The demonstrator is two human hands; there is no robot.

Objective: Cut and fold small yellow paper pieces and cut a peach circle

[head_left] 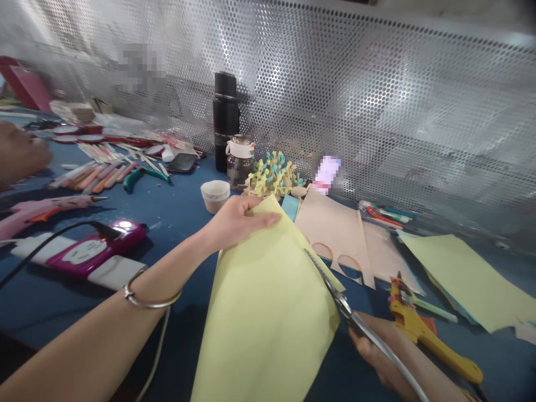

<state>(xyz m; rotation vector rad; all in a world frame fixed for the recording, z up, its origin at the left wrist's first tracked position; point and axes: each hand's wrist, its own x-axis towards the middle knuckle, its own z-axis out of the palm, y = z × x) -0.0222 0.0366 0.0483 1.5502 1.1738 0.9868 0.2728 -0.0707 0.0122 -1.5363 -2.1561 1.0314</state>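
Cutting: scissors point(344, 306) ran into yellow sheet point(268, 301), right side, above near counter point(171, 215).
Left hand point(234, 223): pinched sheet's far end.
Right hand point(391, 336): gripped scissors.
Strokes: likely needed to be long, sheet taut.

Black cylindrical flask point(226, 120): behind round white cup point(215, 196). Yellow-handled pliers point(429, 338): right of yellow paper sheet point(268, 307) (silver metal scissors point(344, 305) at its edge).

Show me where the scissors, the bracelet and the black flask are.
Scissors point(344, 306), head view: around the pivot.
Bracelet point(151, 305), head view: the band's near side.
Flask point(226, 124), head view: middle of its body.
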